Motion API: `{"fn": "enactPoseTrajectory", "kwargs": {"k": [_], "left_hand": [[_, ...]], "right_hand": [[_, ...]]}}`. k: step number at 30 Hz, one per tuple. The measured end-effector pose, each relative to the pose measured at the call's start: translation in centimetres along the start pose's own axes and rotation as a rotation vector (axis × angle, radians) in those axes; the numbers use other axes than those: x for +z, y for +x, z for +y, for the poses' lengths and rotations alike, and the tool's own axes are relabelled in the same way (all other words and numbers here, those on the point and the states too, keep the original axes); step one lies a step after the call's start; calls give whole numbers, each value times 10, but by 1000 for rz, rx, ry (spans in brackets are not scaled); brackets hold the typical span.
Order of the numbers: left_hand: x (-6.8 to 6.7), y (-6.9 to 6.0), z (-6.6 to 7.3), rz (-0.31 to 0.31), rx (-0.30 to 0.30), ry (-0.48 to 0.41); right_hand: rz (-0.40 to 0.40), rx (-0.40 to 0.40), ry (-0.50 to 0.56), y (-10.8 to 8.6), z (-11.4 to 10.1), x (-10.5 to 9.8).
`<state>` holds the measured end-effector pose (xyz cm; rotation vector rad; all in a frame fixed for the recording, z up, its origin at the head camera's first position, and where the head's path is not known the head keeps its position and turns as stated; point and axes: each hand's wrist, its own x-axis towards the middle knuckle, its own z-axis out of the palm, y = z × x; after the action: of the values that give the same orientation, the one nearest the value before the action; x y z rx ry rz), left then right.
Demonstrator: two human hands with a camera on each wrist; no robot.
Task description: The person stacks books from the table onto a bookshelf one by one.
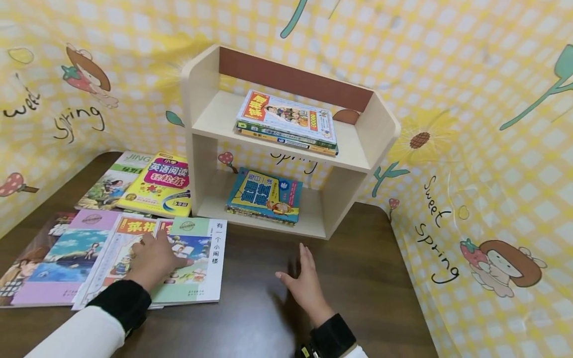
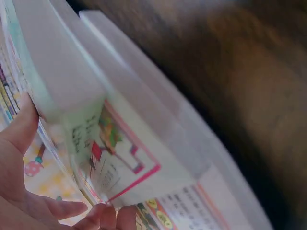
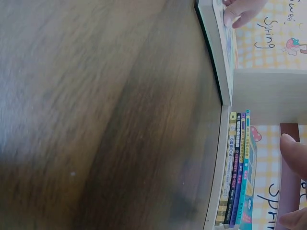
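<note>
In the head view my left hand rests on the overlapping books at the left, its fingers over an orange-titled book and a green-bordered book. The left wrist view shows that hand at the edges of the books, with a page or cover partly raised. Whether it pinches one is unclear. My right hand hovers above the brown table with fingers extended and thumb apart, holding nothing. In the right wrist view its fingertips show at the right edge.
A cream two-tier shelf stands at the back, with a book stack on its upper tier and another below. Left of it lie a yellow book and a green-white one. Yellow checked cloth hangs behind.
</note>
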<state>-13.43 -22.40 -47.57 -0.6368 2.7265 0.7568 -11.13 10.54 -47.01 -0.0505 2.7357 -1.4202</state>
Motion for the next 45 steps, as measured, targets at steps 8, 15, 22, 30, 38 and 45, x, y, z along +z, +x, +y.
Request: {"fn": "enactPoseTrajectory", "kwargs": {"k": [8, 15, 22, 30, 38, 45], "left_hand": [[-7, -6, 11, -65, 52, 81], [-6, -17, 13, -22, 64, 58], [-4, -8, 8, -55, 20, -21], [0, -13, 8, -113, 71, -232], [11, -20, 14, -34, 240, -199], [16, -23, 10, -4, 286, -225]], "right_hand": [[3, -9, -2, -3, -6, 2], [-8, -4, -20, -9, -10, 7], [-30, -14, -34, -6, -14, 10], [-40, 0, -36, -4, -14, 12], [-45, -6, -35, -4, -15, 13], [-43, -6, -48, 1, -20, 20]]}}
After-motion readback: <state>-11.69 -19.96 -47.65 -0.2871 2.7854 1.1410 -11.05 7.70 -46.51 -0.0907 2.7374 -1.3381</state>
